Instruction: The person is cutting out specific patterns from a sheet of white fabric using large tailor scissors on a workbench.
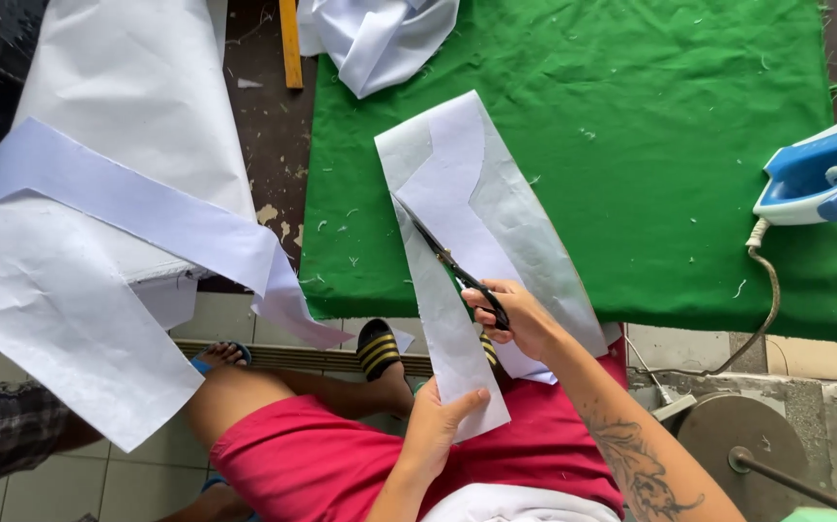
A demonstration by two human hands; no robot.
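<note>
At the near edge of the green cloth (631,145), I see my right hand (525,324) gripping one pair of scissors (452,266), my left hand (438,425) pinching one white fabric piece (457,193); one iron (824,179) sits right.

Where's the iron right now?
In the head view, the blue and white iron sits at the far right edge, on the green cloth, well to the right of the right hand working the scissors.
</note>
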